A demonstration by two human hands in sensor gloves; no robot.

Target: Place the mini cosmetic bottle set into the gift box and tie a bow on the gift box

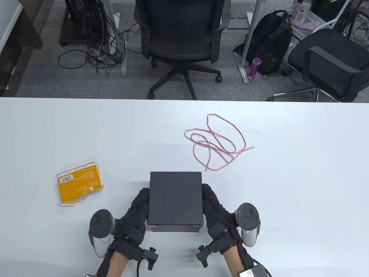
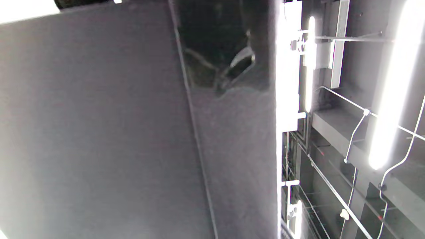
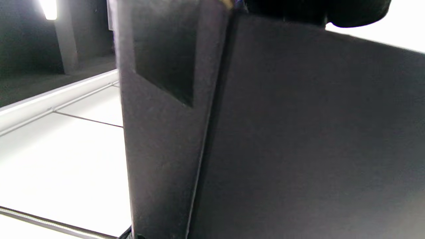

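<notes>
A black gift box [image 1: 175, 199] with its lid on stands near the table's front edge. My left hand [image 1: 138, 205] lies flat against its left side and my right hand [image 1: 212, 202] against its right side, fingers stretched forward along the walls; the thumbs are hidden. Both wrist views are filled by the box's dark walls [image 2: 99, 132] [image 3: 298, 132]. An orange packet in clear wrap [image 1: 79, 183], which I take for the cosmetic set, lies to the left of the box. A loose pink ribbon [image 1: 216, 141] lies tangled behind the box, to the right.
The white table [image 1: 302, 173] runs the full width of the view. Beyond its far edge stand two office chairs [image 1: 181, 37], a backpack [image 1: 269, 43] and floor cables.
</notes>
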